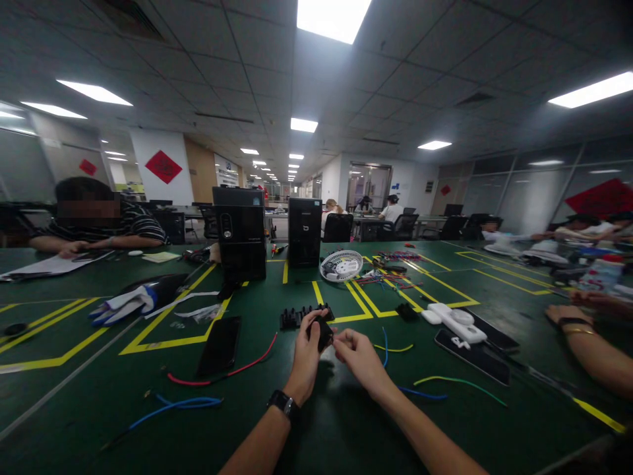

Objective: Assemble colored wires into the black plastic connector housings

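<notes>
My left hand [306,353], with a black watch on the wrist, is closed round a small black plastic part [324,332] held above the green table [326,422]. My right hand [359,356] sits just to its right, fingers pinched together close to the part; what they pinch is too small to make out. Beyond the hands lies a row of similar black parts [297,316]. Loose wires lie around: a red wire [232,369] to the left, a blue wire [173,406] nearer me, a green wire [457,382] to the right.
A black phone [220,344] lies left of the hands. Two black computer towers [241,231] [304,231] stand at mid-table, beside a white fan grille [341,265]. White parts [457,321] and work gloves [123,307] lie on the table. A seated person [93,221] at left; another person's arm [588,343] at right.
</notes>
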The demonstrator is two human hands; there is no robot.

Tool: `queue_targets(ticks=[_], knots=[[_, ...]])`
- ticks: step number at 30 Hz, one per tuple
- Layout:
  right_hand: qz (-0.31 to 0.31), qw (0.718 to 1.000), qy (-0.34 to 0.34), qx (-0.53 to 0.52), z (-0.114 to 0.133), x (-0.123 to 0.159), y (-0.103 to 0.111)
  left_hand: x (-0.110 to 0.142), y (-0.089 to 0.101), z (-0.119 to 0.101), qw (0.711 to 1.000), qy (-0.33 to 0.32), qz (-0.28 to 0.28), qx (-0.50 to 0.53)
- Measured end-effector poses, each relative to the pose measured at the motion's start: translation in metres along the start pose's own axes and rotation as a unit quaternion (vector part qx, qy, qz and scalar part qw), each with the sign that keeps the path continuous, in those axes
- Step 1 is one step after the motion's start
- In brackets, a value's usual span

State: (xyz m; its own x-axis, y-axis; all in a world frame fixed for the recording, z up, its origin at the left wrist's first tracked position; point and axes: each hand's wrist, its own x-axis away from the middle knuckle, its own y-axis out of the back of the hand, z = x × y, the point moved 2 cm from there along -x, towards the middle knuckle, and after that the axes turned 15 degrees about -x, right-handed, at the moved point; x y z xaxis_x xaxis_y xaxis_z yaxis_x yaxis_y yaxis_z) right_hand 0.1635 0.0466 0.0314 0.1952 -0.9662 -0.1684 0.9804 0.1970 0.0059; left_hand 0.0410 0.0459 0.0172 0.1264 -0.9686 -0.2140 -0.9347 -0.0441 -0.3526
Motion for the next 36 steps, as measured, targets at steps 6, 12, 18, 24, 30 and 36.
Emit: queue_targets(ticks=[6, 12, 18, 24, 30, 36], knots=[[0.011, 1.000, -0.016, -0.021, 0.001, 0.000, -0.001, -0.004, 0.002, -0.001, 0.995, 0.028, 0.012, 0.093], [0.024, 0.999, -0.008, -0.027, -0.001, 0.002, -0.006, -0.001, 0.001, -0.001, 0.993, 0.043, 0.038, 0.105], [0.018, 1.000, -0.017, -0.018, 0.000, 0.003, -0.007, -0.002, 0.000, 0.000, 0.993, 0.045, 0.046, 0.096], [0.023, 1.000, -0.016, -0.013, -0.003, 0.004, -0.005, -0.004, 0.000, 0.002, 0.992, 0.050, 0.034, 0.114], [0.027, 1.000, -0.010, 0.010, -0.009, 0.002, -0.004, -0.005, 0.003, 0.005, 0.987, 0.064, 0.023, 0.146], [0.033, 0.999, -0.001, 0.014, -0.010, 0.003, -0.005, -0.004, 0.001, 0.001, 0.987, 0.078, 0.022, 0.142]])
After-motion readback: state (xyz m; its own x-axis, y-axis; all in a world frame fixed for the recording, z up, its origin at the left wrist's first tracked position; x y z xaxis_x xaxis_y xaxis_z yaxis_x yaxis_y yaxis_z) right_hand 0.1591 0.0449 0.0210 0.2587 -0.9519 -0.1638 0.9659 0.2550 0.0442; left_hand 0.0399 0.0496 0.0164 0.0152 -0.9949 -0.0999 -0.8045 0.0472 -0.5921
